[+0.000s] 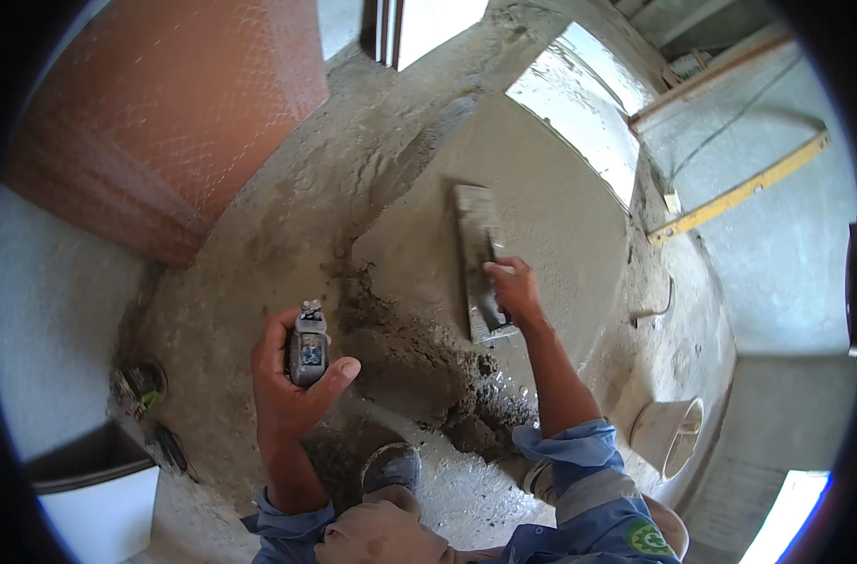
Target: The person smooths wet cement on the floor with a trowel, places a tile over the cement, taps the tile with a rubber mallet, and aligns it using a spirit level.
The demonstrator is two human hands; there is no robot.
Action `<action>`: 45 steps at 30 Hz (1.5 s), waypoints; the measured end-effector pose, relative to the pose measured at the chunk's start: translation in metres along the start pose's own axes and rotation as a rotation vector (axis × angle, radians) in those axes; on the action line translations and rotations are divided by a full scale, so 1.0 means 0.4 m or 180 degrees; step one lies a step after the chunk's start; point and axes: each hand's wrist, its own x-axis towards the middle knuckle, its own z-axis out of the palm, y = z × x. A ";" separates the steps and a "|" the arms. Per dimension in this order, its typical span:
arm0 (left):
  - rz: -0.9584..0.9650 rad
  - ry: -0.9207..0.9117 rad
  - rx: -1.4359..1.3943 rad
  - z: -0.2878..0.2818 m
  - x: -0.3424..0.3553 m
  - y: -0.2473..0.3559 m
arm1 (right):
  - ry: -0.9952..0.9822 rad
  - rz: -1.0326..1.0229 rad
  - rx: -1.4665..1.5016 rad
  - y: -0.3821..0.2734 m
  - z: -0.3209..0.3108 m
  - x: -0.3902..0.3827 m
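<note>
My right hand (513, 291) grips the handle of a long rectangular plastering trowel (473, 249). The trowel's blade lies on a smoothed, wet grey mortar surface (560, 207). To the left, my left hand (292, 381) is closed around a small grey device (309, 348) with a dark panel and a knobbly top; its exact kind I cannot make out. Rough, lumpy mortar (400, 371) lies between my hands, along the near edge of the smooth layer. Below it, my boot (392, 467) stands on the wet floor.
A brown board (174, 113) leans at the far left. A yellow straight bar (739, 191) rests against the right wall. Near it are a bent rod (666, 303) and a tipped bucket (649, 434). At lower left stands a white container (104, 512). A bright, glossy patch (583, 94) borders the mortar.
</note>
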 end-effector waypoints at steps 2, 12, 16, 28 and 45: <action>-0.0053 -0.0044 0.0035 0.003 -0.001 -0.003 | -0.0380 -0.0097 -0.0355 -0.048 0.046 0.004; -0.0046 0.0100 0.0102 0.000 -0.005 -0.001 | -0.1760 -0.2051 -0.1738 -0.058 0.063 -0.065; -0.0046 0.0075 0.0134 0.032 0.003 -0.010 | -0.1279 -0.1479 -0.2741 -0.101 0.052 -0.088; 0.0051 -0.0175 0.0298 0.073 0.000 0.013 | -0.0236 -0.0879 -0.2322 -0.080 -0.018 0.047; 0.0179 -0.0236 0.0263 0.061 -0.010 0.025 | 0.1719 0.0658 0.0764 0.390 -0.431 0.055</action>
